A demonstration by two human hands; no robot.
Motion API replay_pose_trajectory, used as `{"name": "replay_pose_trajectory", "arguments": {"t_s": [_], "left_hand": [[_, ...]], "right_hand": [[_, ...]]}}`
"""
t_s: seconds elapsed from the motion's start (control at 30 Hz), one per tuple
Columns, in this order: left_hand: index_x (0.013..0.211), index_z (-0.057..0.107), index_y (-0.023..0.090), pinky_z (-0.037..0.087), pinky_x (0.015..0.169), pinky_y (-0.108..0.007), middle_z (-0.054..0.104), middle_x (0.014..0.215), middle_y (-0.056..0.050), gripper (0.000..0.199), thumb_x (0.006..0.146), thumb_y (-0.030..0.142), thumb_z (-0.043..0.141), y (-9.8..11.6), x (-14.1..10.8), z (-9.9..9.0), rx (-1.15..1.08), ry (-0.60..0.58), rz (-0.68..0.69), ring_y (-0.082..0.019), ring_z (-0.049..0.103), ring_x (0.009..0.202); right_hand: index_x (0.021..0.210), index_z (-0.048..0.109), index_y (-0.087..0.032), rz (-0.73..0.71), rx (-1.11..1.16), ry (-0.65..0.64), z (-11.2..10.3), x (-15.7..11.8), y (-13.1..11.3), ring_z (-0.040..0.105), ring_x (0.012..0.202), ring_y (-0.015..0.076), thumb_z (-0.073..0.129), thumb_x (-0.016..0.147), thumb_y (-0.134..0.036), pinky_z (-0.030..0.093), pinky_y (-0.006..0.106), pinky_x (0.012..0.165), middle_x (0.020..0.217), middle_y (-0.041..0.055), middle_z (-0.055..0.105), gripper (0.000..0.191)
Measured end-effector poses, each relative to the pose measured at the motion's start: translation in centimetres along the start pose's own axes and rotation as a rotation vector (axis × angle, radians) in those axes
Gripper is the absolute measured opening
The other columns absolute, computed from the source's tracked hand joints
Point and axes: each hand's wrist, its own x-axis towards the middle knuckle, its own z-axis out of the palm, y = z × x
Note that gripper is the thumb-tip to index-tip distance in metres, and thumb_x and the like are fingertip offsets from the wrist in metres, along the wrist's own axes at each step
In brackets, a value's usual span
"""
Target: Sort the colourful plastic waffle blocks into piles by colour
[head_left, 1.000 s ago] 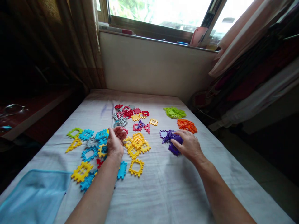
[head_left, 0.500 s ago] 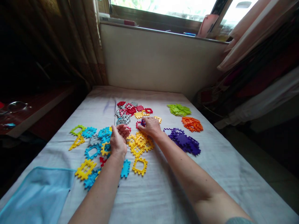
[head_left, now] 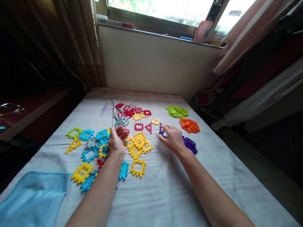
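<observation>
My right hand is at the left side of the purple pile. A purple notched building piece is pinched between its thumb and fingers. My left hand is cupped with the palm turned to the right, fingers loosely curled and apart. A bit of a red piece shows by its fingertips; whether they touch it is unclear. Blue pieces lie beside and partly behind this hand. Yellow window pieces form a heap between my hands. A red square frame and a red triangle lie beyond the heap.
Green pieces and orange pieces lie in piles at the far right. Red and grey pieces sit at the back. A light blue cloth covers the front left corner of the sheeted surface. A wall stands behind.
My right hand has moved right, from over the red pieces to the purple pile, carrying a purple piece. The red triangle is now uncovered. My left hand stays cupped; the view has shifted slightly.
</observation>
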Motion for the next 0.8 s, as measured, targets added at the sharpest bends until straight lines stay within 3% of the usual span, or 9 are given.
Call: {"name": "replay_pose_trajectory", "arguments": {"t_s": [0.13,0.23,0.43,0.53,0.63,0.8], "left_hand": [[0.081,0.063,0.016,0.05,0.06,-0.021,0.066,0.064,0.0,0.043,0.099,0.047,0.039,0.1,-0.1,0.1,-0.001,-0.002,0.0,-0.009,0.062,0.054],[0.08,0.063,0.016,0.05,0.06,-0.021,0.065,0.064,0.0,0.043,0.1,0.045,0.037,0.2,-0.1,0.2,0.006,0.001,-0.01,-0.009,0.062,0.054],[0.078,0.062,0.016,0.05,0.059,-0.021,0.064,0.062,0.001,0.044,0.101,0.041,0.034,0.6,-0.3,0.4,0.026,0.021,-0.027,-0.009,0.062,0.053],[0.079,0.062,0.016,0.051,0.059,-0.021,0.064,0.062,0.0,0.043,0.101,0.041,0.035,0.5,-0.4,0.4,0.038,0.012,-0.017,-0.009,0.062,0.054],[0.08,0.062,0.016,0.051,0.061,-0.021,0.065,0.063,0.0,0.042,0.098,0.047,0.04,0.3,-0.3,0.2,0.047,-0.018,0.009,-0.009,0.063,0.055],[0.081,0.062,0.017,0.052,0.061,-0.021,0.065,0.063,0.0,0.039,0.096,0.049,0.044,0.0,0.2,0.0,0.058,-0.014,0.015,-0.01,0.063,0.055]], "right_hand": [[0.122,0.066,-0.021,0.052,-0.087,0.008,-0.9,-3.7,3.4,0.057,0.114,0.0281,0.062,0.086,-0.038,0.04,0.04,0.096,0.125,0.0114,0.067,0.04],[0.122,0.067,-0.021,0.048,-0.153,0.03,-1.0,-4.9,3.9,0.051,0.123,0.0303,0.062,0.085,-0.038,0.037,0.043,0.1,0.132,0.0131,0.062,0.041],[0.129,0.064,-0.027,-0.003,-0.242,0.021,-0.1,-2.8,1.2,0.039,0.136,0.0336,0.057,0.09,-0.046,0.019,0.054,0.111,0.147,0.0137,0.05,0.044],[0.121,0.068,-0.027,0.015,-0.265,-0.055,0.6,-1.6,0.5,0.042,0.132,0.0343,0.05,0.093,-0.046,0.016,0.058,0.11,0.142,0.0131,0.056,0.038],[0.119,0.068,-0.026,0.03,-0.256,-0.077,0.9,-1.8,0.9,0.049,0.124,0.0322,0.045,0.096,-0.04,0.019,0.057,0.108,0.133,0.0121,0.063,0.036],[0.119,0.069,-0.026,0.037,-0.265,-0.007,0.7,-3.7,3.2,0.051,0.12,0.0306,0.044,0.096,-0.035,0.022,0.053,0.105,0.13,0.0113,0.065,0.035]]}}
